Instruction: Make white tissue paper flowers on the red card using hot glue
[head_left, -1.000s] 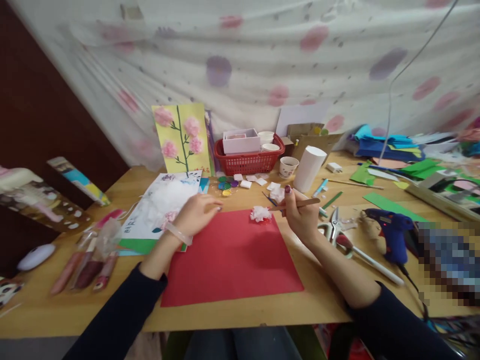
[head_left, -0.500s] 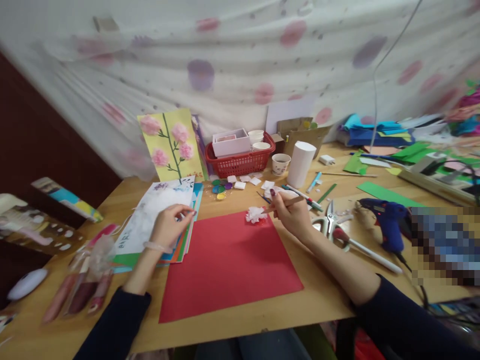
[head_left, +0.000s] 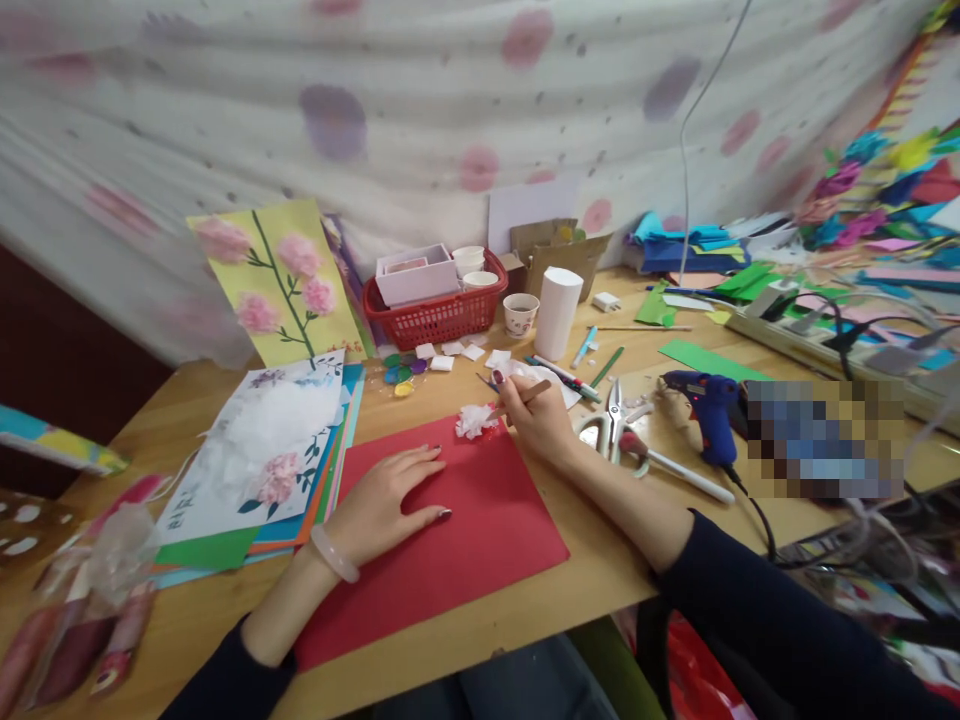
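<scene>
The person wears a plain top with dark navy sleeves (head_left: 757, 610) ending partway down the forearms. A smooth, pale pinkish bangle (head_left: 335, 553) circles the wrist of the left hand (head_left: 386, 500), and dark reddish polish coats the thumbnails of that hand and the right hand (head_left: 541, 418). Greyish-blue trousers (head_left: 529, 685) show at the near edge.

I see a thin free strip at near edge of table (head_left: 600, 572), below red sheet (head_left: 495, 525). Basket (head_left: 442, 320), paper cup (head_left: 520, 318), white roll (head_left: 558, 318) bar far edge; scissors (head_left: 615, 402), glue gun (head_left: 711, 405) block right.
</scene>
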